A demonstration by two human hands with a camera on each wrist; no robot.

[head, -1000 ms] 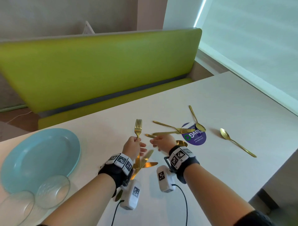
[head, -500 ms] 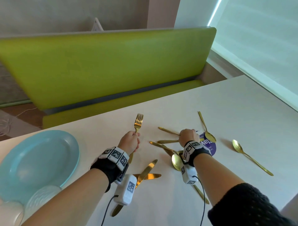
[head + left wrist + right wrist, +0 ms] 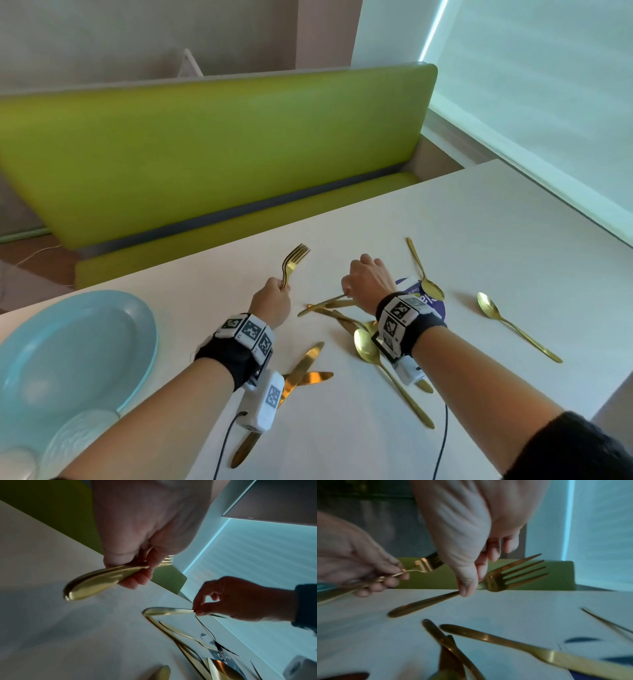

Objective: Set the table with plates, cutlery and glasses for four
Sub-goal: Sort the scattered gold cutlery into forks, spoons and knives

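A long green bench (image 3: 205, 150) runs behind the white table (image 3: 479, 222). At the table's near left lies a pale blue plate (image 3: 68, 349), with glass rims just visible at the bottom left corner. Gold cutlery is scattered mid-table: crossed knives (image 3: 308, 370), and spoons (image 3: 507, 322) near a purple round sticker (image 3: 435, 305) whose writing is too covered to read. The left hand (image 3: 270, 303) grips a shiny gold fork (image 3: 294, 263) by its handle, fingers curled around it, tines pointing away toward the bench. The right hand (image 3: 368, 281) pinches a second fork (image 3: 498, 582) at its neck between thumb and fingertips, its handle end pointing left, low over the table.
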